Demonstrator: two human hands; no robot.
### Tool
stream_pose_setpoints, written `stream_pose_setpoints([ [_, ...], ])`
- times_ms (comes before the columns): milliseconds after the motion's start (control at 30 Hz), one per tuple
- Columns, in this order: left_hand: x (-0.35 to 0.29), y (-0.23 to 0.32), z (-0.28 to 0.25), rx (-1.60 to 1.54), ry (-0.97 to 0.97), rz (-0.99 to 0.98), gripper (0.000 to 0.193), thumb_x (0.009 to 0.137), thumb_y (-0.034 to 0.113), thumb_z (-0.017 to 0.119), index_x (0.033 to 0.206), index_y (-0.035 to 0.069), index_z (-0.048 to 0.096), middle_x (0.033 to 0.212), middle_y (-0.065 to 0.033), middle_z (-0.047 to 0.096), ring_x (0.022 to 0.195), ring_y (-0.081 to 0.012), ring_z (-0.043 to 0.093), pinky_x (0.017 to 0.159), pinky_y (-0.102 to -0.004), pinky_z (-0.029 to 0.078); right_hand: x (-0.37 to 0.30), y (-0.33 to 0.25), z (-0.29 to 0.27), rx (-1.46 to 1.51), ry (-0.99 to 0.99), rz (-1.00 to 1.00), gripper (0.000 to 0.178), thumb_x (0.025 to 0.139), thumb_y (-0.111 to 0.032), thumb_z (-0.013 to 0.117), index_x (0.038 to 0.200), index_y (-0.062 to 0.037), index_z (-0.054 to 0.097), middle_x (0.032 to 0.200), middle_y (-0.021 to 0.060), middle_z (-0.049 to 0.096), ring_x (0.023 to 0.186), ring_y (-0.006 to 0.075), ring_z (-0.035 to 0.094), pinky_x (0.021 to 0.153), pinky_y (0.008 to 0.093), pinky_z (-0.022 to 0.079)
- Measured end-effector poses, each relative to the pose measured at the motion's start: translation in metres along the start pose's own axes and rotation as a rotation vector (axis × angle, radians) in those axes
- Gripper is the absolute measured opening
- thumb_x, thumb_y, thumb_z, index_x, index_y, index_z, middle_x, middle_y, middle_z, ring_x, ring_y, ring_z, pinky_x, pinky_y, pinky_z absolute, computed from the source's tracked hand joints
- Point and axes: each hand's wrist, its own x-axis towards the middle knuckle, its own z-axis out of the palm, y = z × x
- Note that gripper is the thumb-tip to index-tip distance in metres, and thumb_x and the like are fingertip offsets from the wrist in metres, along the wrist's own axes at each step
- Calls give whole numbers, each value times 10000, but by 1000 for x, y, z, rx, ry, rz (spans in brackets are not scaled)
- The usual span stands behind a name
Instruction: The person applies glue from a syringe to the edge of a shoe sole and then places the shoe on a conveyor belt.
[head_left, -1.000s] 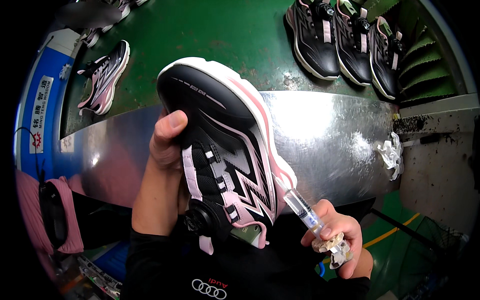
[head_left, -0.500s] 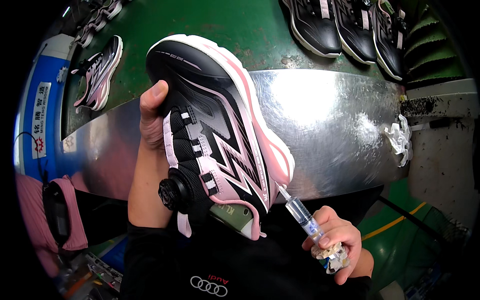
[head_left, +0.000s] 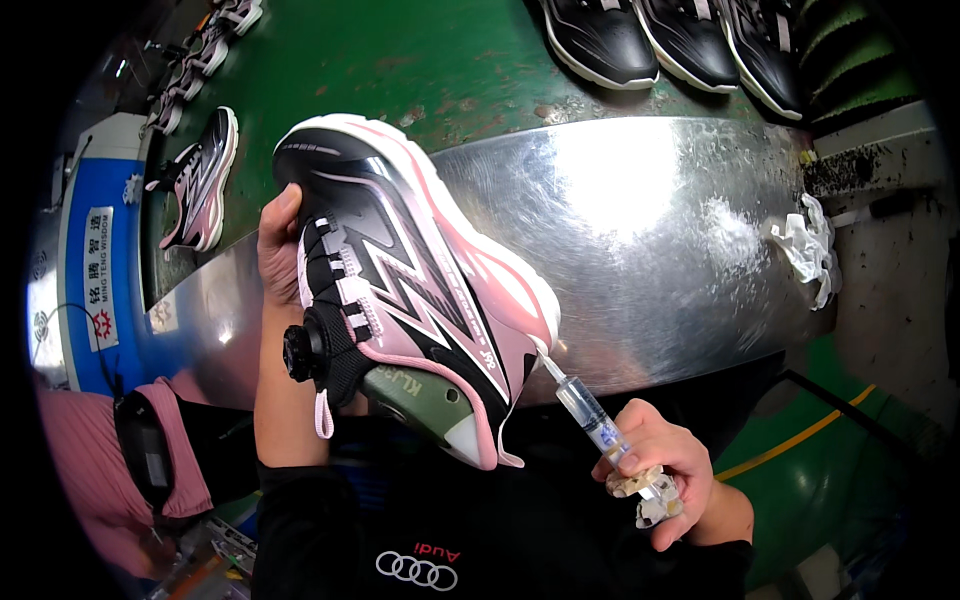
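Note:
My left hand (head_left: 282, 245) grips a black and pink sneaker (head_left: 400, 250) near its toe; the thumb shows at the upper's edge and the other fingers are hidden underneath. The shoe is tilted with its side toward me, toe up and left, heel low and right. A green shoe last (head_left: 415, 405) fills its opening, and a black dial (head_left: 303, 352) sits on its tongue. Wrapped round a clear syringe (head_left: 590, 412) is my right hand (head_left: 665, 465). The syringe's tip meets the sneaker at the heel, where upper and white-pink sole join. Pale crusted material covers the plunger end.
A shiny metal plate (head_left: 640, 270) curves along the green worktable (head_left: 450, 60). Several black shoes (head_left: 600, 45) stand at the far right, and another pink-black shoe (head_left: 205, 180) lies at the left. Crumpled white paper (head_left: 805, 250) rests at the plate's right end. A person in pink (head_left: 80, 450) is at lower left.
The sneaker has shifted a little left and turned to show more of its side and last. My right hand and the syringe followed left, the tip staying by the heel seam.

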Motion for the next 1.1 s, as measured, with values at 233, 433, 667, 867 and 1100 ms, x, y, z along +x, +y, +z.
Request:
stream_pose_setpoints([
  [233,-21,13,-11,250,193,15,327,850,144,516,1126,-31,497,1070,-151,605,953,-245,617,856,-373,502,6,10,-5,-20,13,-22,663,650,-443,781,1108,-5,583,957,69,640,771,200,491,726,311,354],
  [433,-52,19,-17,605,126,60,510,821,199,535,1235,-72,409,1127,-193,571,988,-259,605,883,-362,484,15,17,-3,-45,28,-37,650,650,-410,790,1122,-17,578,960,63,636,757,184,475,714,295,350],
  [667,-90,20,-34,553,179,-29,507,828,200,606,1218,-57,409,1151,-188,553,1048,-249,577,906,-355,477,23,21,3,-103,32,-51,637,648,-371,799,1133,-29,567,977,60,640,752,175,480,703,293,350],
  [867,-126,8,-24,532,346,-33,268,879,212,554,1047,18,475,987,-96,576,908,-178,591,847,-319,501,27,20,10,-124,32,-53,608,654,-317,795,1140,-34,564,1000,68,637,744,180,503,703,294,356],
  [1100,-166,-11,-13,316,186,-192,550,826,102,531,1332,-19,354,1304,-170,468,1172,-285,489,1007,-386,394,24,17,15,-145,35,-50,599,653,-315,796,1127,-28,569,997,79,636,744,189,521,692,295,359],
])
